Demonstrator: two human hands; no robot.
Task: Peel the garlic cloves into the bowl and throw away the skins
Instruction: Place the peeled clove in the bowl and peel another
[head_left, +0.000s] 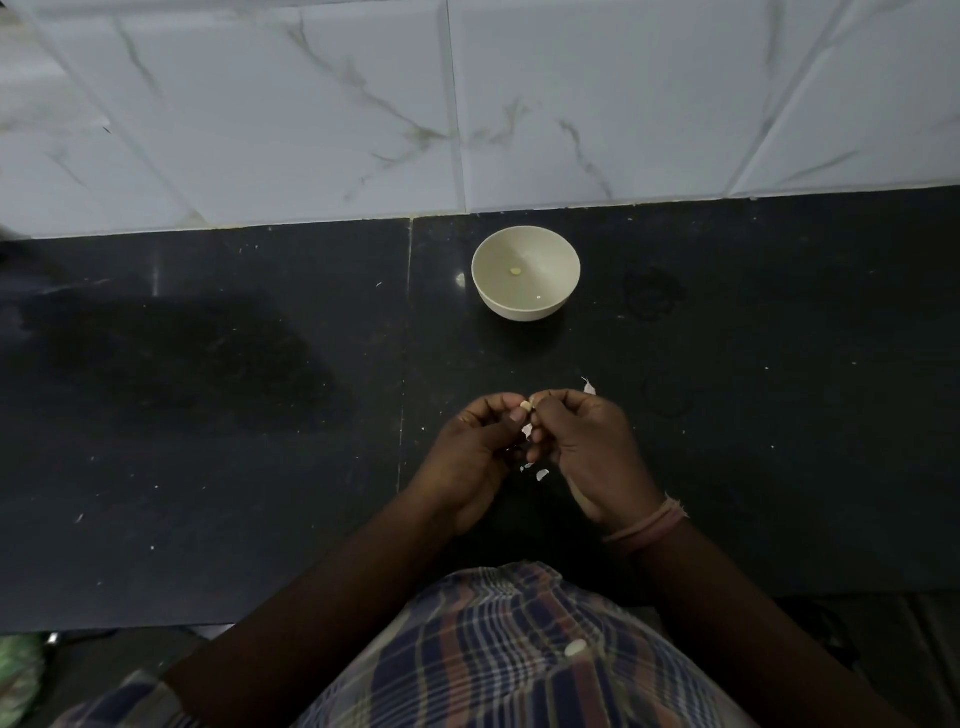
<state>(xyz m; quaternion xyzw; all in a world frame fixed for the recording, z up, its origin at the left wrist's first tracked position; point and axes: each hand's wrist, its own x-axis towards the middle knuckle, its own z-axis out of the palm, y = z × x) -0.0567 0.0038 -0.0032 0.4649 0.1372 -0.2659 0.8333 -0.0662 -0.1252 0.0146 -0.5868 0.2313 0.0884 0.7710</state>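
Dark counter (208, 415): bowl (524, 306) holds one small garlic piece (515, 270).

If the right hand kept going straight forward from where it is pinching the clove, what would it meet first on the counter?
Probably the skin scrap lying just ahead of the right hand, then bare counter. The bowl sits farther on, slightly left of that line, though depth is hard to judge from this view.
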